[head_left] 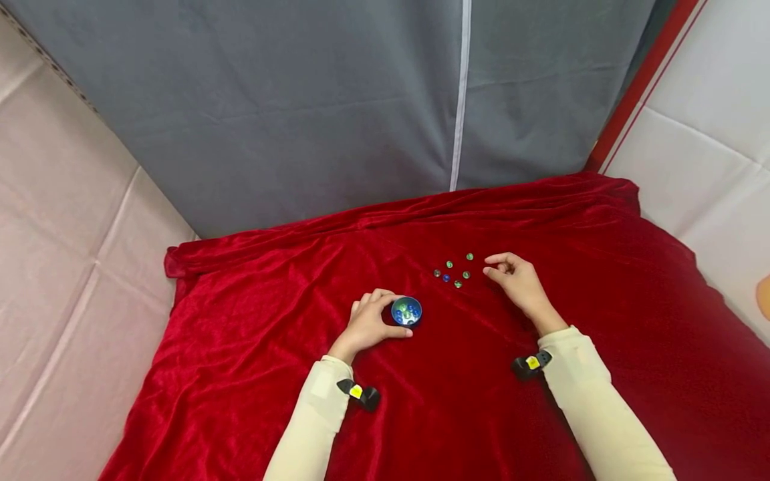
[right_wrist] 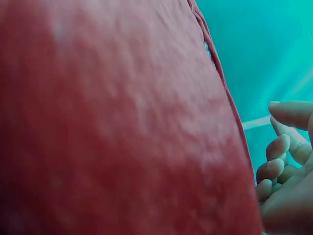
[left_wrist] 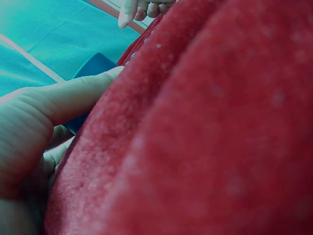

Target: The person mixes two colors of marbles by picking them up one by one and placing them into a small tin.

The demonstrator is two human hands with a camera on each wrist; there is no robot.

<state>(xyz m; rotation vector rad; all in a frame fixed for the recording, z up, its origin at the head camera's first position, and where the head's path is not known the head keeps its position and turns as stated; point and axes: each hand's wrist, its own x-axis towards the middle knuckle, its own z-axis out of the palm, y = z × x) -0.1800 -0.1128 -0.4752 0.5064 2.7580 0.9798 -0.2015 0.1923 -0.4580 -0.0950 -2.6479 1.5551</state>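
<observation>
My left hand grips a small round blue bowl from its left side, thumb along the near wall and fingers behind. Inside the bowl lie several blue and green marbles. In the left wrist view, the blue bowl wall shows past the thumb. My right hand hovers just right of a loose group of marbles on the cloth, thumb and forefinger apart with nothing between them, the other fingers loosely bent. Closest to it is a green marble; a blue marble lies farther left.
A wrinkled red velvet cloth covers the table, with a thick fold along its back edge. Behind it hangs a grey curtain. Pale panels stand at left and right.
</observation>
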